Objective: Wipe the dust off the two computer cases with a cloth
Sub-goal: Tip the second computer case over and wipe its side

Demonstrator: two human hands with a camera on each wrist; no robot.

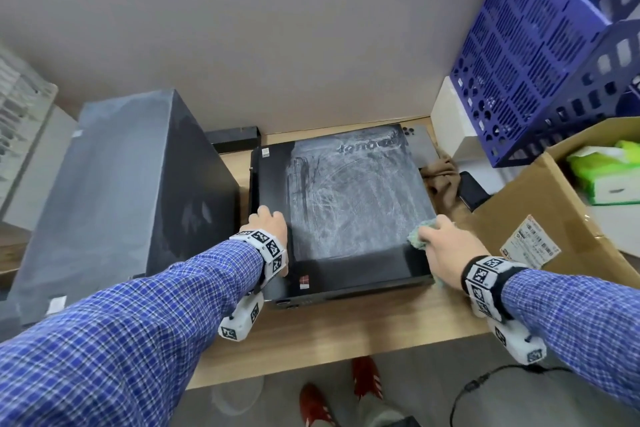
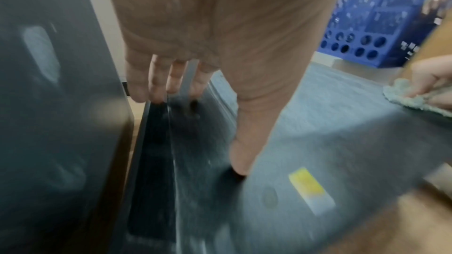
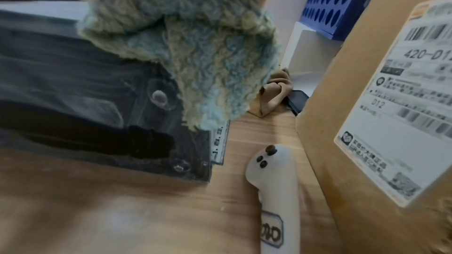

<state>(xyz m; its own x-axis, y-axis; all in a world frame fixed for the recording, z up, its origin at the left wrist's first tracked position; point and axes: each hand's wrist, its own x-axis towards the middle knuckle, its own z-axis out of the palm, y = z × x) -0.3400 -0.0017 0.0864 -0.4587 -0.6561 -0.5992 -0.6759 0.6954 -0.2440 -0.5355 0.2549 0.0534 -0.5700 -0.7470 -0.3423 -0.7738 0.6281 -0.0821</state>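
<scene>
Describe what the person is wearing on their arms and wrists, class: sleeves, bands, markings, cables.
Both arms wear blue-and-white checked shirt sleeves. Each wrist carries a band of white blocks printed with black square tag markers: left wrist band, right wrist band. A white tagged camera housing hangs under each wrist. A thin black cable runs from the right one. The hands are bare.

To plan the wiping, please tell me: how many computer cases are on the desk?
2. The flat case lies at the desk's middle under both hands; the upright case stands beside it on the left. None seems hidden.
</scene>
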